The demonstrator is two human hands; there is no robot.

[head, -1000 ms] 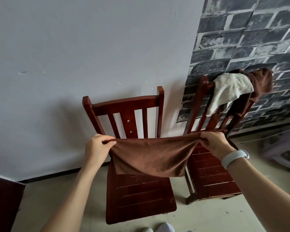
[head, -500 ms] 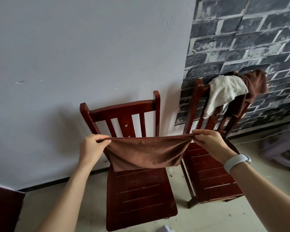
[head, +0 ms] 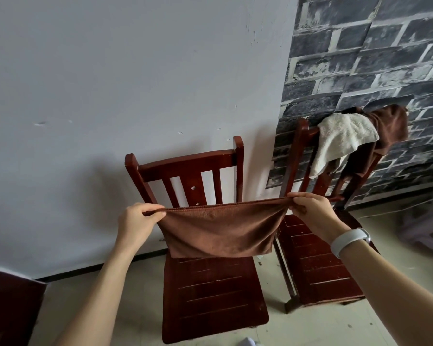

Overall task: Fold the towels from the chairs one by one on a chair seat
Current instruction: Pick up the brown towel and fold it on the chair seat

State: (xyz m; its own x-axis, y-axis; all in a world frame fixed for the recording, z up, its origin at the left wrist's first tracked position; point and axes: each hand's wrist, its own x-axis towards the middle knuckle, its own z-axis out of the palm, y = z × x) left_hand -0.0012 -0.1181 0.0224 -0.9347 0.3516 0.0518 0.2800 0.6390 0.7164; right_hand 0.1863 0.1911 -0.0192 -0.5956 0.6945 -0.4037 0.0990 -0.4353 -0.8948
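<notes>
A brown towel (head: 220,231), folded in half, hangs stretched between my two hands above the seat of the middle wooden chair (head: 210,295). My left hand (head: 138,221) pinches its top left corner and my right hand (head: 313,211) pinches its top right corner. The towel's lower edge hangs just over the back of the seat. On the backrest of the right chair (head: 318,270) lie a white towel (head: 340,138) and another brown towel (head: 390,126), draped side by side.
Both chairs stand against a white wall (head: 135,83) and a dark brick-pattern wall (head: 373,58). A dark red piece of furniture (head: 8,308) shows at the lower left. A grey plastic stool (head: 428,226) stands at the far right on the pale floor.
The towel stays held taut between both hands and has moved slightly up and toward the chair back. My view has shifted a little; the grips are unchanged.
</notes>
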